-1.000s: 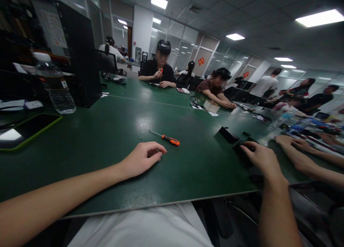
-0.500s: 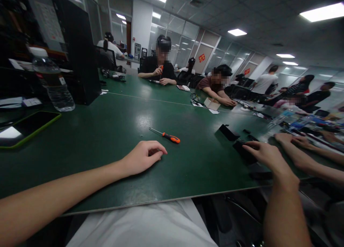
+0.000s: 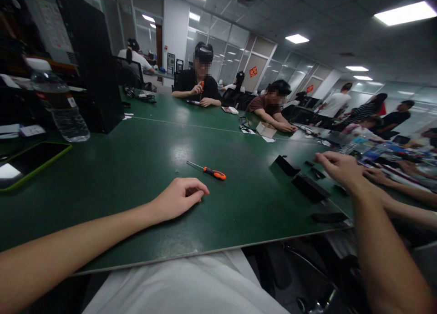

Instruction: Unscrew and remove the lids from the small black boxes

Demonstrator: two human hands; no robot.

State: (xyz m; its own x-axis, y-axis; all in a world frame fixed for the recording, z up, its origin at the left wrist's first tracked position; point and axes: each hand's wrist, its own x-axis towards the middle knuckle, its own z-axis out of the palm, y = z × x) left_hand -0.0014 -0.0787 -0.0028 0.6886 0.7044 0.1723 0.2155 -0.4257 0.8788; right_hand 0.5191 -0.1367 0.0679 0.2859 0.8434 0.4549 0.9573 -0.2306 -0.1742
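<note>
My left hand (image 3: 179, 198) rests on the green table (image 3: 143, 164) with its fingers loosely curled and nothing seen in them. Just beyond it lies a screwdriver (image 3: 214, 173) with an orange and black handle, its tip pointing left. My right hand (image 3: 337, 166) is at the right, over several small black parts (image 3: 318, 173); its fingers are bent, and whether they hold anything is hidden. Nearest to it on the left are a black box-like piece (image 3: 310, 188) and another black piece (image 3: 287, 165).
A phone (image 3: 32, 164), a water bottle (image 3: 63, 104) and a black computer case (image 3: 90, 63) stand at the left. A small open box (image 3: 266, 129) sits farther back. Two people sit across the table; a neighbour's arms reach in from the right.
My right hand has lifted off the black box-like piece and moved away to the right and forward. My left hand stays on the table. The view has shifted slightly.
</note>
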